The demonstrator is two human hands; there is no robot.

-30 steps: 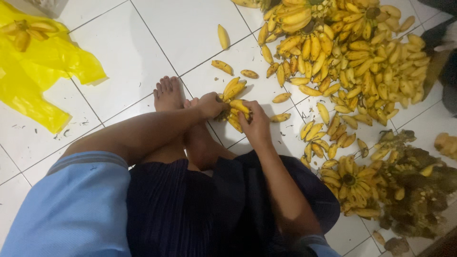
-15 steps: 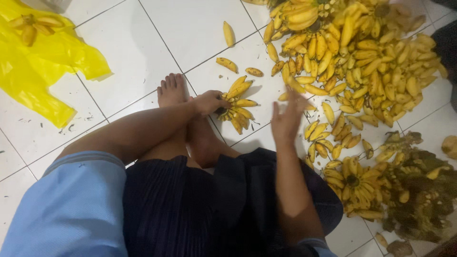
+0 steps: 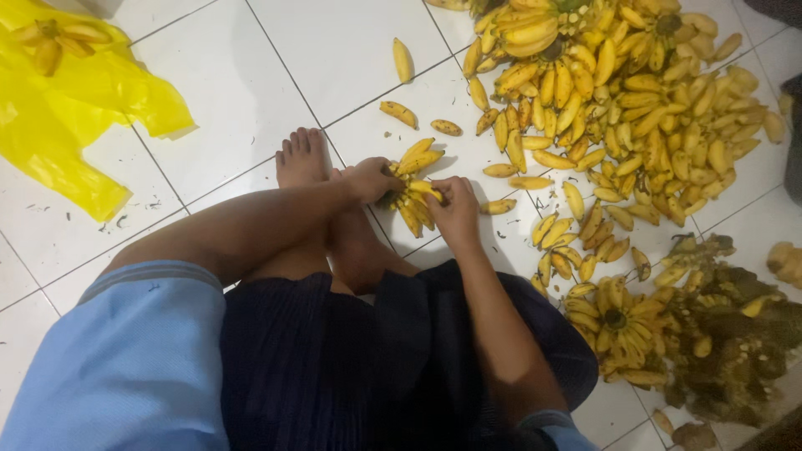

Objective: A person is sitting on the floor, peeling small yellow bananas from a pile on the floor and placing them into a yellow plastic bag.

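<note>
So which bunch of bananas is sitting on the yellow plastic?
The small bunch at top left: it alone lies on the yellow plastic sheet. The other bananas are in the hands or lie on the white tiles.

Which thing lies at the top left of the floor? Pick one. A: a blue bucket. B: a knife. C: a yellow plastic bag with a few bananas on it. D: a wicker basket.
C: a crumpled yellow plastic bag lies on the white tiled floor at the top left, with a few bananas resting on it.
</note>
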